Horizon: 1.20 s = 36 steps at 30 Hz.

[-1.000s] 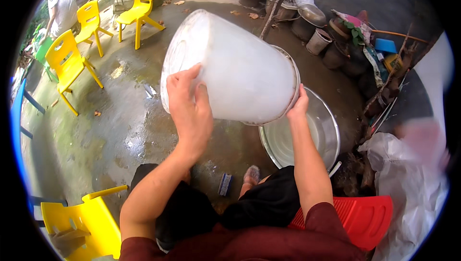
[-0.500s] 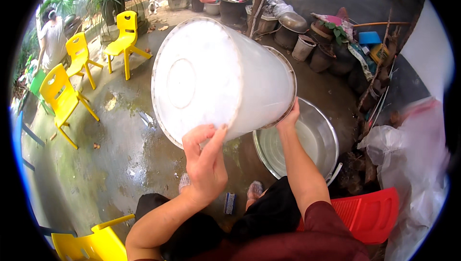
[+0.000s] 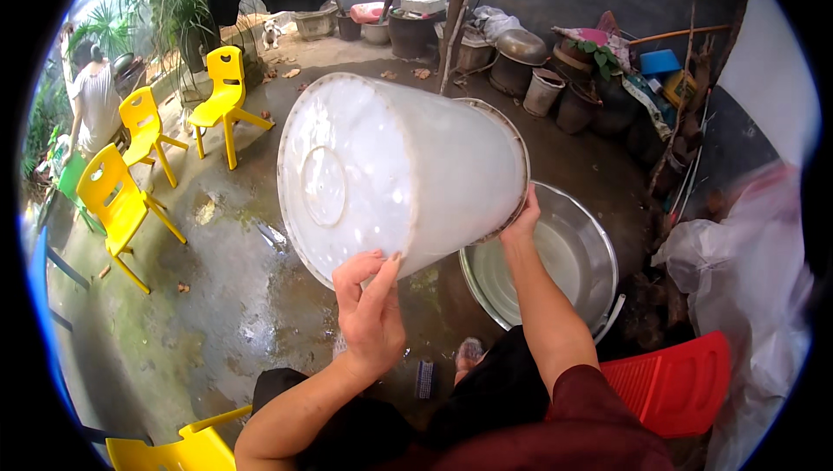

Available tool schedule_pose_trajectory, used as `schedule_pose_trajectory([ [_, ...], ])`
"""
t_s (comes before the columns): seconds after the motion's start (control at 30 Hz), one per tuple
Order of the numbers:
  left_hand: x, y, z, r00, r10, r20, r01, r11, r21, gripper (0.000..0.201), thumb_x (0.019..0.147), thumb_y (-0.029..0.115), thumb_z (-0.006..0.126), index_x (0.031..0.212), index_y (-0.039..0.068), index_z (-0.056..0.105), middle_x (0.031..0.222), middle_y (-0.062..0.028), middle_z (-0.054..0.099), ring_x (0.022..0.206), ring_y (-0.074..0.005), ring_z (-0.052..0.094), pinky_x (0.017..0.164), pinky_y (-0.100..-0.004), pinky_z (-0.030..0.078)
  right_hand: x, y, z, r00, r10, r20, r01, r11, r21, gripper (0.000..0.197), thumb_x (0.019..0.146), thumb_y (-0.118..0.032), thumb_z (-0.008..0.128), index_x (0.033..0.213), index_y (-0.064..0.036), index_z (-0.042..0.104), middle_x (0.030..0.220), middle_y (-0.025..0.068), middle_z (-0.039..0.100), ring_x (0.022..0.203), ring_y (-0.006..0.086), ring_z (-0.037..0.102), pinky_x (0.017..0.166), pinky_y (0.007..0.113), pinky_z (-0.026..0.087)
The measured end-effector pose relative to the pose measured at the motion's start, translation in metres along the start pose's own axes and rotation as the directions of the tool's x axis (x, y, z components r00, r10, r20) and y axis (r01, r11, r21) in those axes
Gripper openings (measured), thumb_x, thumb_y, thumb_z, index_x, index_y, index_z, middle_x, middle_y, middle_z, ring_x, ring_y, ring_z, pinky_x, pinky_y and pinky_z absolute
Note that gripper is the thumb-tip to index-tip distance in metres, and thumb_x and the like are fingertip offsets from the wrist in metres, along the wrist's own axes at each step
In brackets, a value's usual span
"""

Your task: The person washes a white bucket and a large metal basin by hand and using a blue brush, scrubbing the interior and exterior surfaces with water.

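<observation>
A large translucent white plastic bucket (image 3: 455, 172) is held up on its side, its round base facing left toward me and its mouth to the right. My left hand (image 3: 371, 310) pinches the base's lower edge between thumb and fingers. At the mouth, my right hand (image 3: 519, 218) grips the rim from below, its fingers partly hidden behind the bucket. Beneath and to the right stands a wide metal basin (image 3: 568, 258) with what looks like water in it, partly covered by the bucket and my right forearm.
Small yellow chairs (image 3: 121, 202) stand on the wet concrete floor (image 3: 234, 280) at left. A scrubbing brush (image 3: 424, 379) lies between my feet. A red plastic chair (image 3: 668, 384) is close on my right, beside clear plastic sheeting (image 3: 737, 271). Several pots (image 3: 542, 89) line the back wall. Someone (image 3: 94, 102) is at far left.
The bucket sits slightly lower in view and its base has turned a little further left. Both hands keep their places on it. The surroundings have shifted down slightly as the view moved.
</observation>
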<state>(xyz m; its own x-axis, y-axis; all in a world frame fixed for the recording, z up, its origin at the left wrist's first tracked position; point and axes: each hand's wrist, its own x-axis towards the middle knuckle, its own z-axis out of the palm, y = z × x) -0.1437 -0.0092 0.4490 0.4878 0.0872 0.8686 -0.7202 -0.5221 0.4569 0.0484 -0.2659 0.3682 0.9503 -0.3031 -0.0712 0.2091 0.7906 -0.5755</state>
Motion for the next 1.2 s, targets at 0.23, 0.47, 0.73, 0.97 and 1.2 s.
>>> schedule_pose_trajectory([
  [0.23, -0.021, 0.009, -0.007, 0.984, 0.085, 0.158, -0.089, 0.996, 0.016, 0.032, 0.073, -0.013, 0.057, 0.101, 0.0, 0.061, 0.098, -0.0123, 0.052, 0.093, -0.0303, 0.052, 0.081, -0.0356, 0.045, 0.01, -0.019, -0.014, 0.997, -0.009, 0.072, 0.009, 1.0, 0.008, 0.042, 0.093, -0.042, 0.043, 0.109, -0.007, 0.06, 0.109, 0.0085, 0.063, 0.1, 0.0262, 0.058, 0.09, 0.04, 0.045],
  [0.47, -0.045, 0.028, 0.0, 0.947, 0.241, 0.214, -0.232, 0.97, -0.067, 0.037, 0.061, -0.013, 0.064, 0.095, 0.001, 0.067, 0.095, -0.0062, 0.052, 0.089, -0.0241, 0.054, 0.074, -0.0305, 0.047, 0.003, -0.038, -0.013, 0.996, -0.032, 0.084, 0.027, 0.998, 0.058, 0.042, 0.092, -0.041, 0.045, 0.109, -0.0064, 0.061, 0.107, 0.0084, 0.063, 0.098, 0.0256, 0.059, 0.087, 0.039, 0.047],
  [0.73, -0.06, 0.033, 0.001, 0.869, 0.366, 0.333, -0.337, 0.931, -0.142, 0.032, 0.064, -0.008, 0.064, 0.093, 0.003, 0.066, 0.097, -0.006, 0.05, 0.09, -0.0238, 0.051, 0.073, -0.0304, 0.047, 0.005, -0.052, -0.023, 0.995, -0.076, 0.071, 0.071, 0.995, 0.067, 0.042, 0.091, -0.043, 0.047, 0.107, -0.0075, 0.062, 0.104, 0.006, 0.064, 0.098, 0.0236, 0.059, 0.087, 0.038, 0.046],
  [0.97, -0.03, 0.009, -0.035, 0.992, 0.112, 0.055, -0.113, 0.993, 0.022, 0.022, 0.075, 0.001, 0.055, 0.094, 0.005, 0.064, 0.097, -0.0136, 0.053, 0.096, -0.031, 0.05, 0.084, -0.0421, 0.04, 0.014, -0.055, -0.035, 0.98, -0.129, 0.148, 0.104, 0.981, 0.164, 0.041, 0.094, -0.039, 0.043, 0.117, -0.0072, 0.056, 0.117, 0.0076, 0.058, 0.109, 0.0254, 0.053, 0.094, 0.039, 0.042],
  [1.2, 0.002, -0.092, -0.021, 0.596, -0.794, 0.121, 0.78, 0.537, -0.321, 0.036, 0.094, 0.033, 0.045, 0.105, 0.002, 0.059, 0.097, -0.0084, 0.06, 0.092, -0.0171, 0.055, 0.078, -0.0311, 0.043, 0.013, -0.044, -0.018, 0.995, 0.071, 0.069, -0.082, 0.981, 0.175, 0.044, 0.095, -0.034, 0.031, 0.126, -0.0069, 0.049, 0.127, 0.0106, 0.053, 0.115, 0.0287, 0.051, 0.098, 0.047, 0.041],
])
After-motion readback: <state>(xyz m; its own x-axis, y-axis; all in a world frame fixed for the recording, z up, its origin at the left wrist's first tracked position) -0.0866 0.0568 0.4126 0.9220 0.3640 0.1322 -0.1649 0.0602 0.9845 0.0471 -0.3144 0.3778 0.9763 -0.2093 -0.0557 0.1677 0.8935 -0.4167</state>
